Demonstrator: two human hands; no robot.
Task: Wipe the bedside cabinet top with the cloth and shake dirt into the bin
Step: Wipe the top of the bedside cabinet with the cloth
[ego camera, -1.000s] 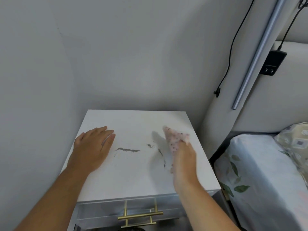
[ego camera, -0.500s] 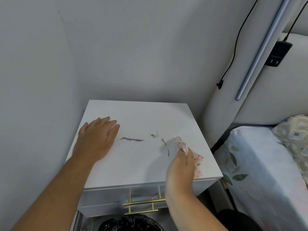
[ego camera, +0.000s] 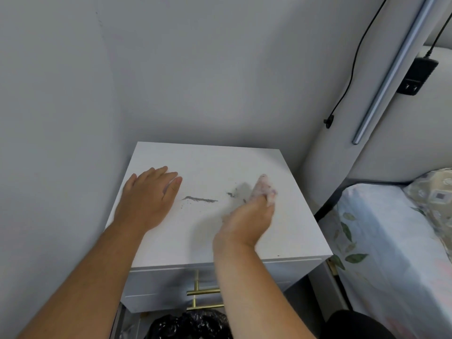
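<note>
The white bedside cabinet top (ego camera: 212, 162) stands in a wall corner. A dark streak of dirt (ego camera: 200, 199) lies at its middle, with smaller specks (ego camera: 231, 194) to the right. My right hand (ego camera: 249, 216) grips a pale spotted cloth (ego camera: 264, 189), blurred by motion, and holds it against the top just right of the specks. Flat on the left part of the top rests my left hand (ego camera: 149, 196), fingers together, holding nothing. A bin lined with a black bag (ego camera: 193, 324) sits on the floor below the cabinet's front.
Grey walls close in behind and to the left. A drawer with brass handles (ego camera: 204, 291) faces me. A bed with a leaf-print sheet (ego camera: 381, 241) and a pillow (ego camera: 437, 199) stands to the right. A black cable and adapter (ego camera: 415, 75) hang on the headboard.
My right hand has swept the cloth from the front right edge back up toward the middle right of the top. The left hand stays put. The view has tilted down a little.
</note>
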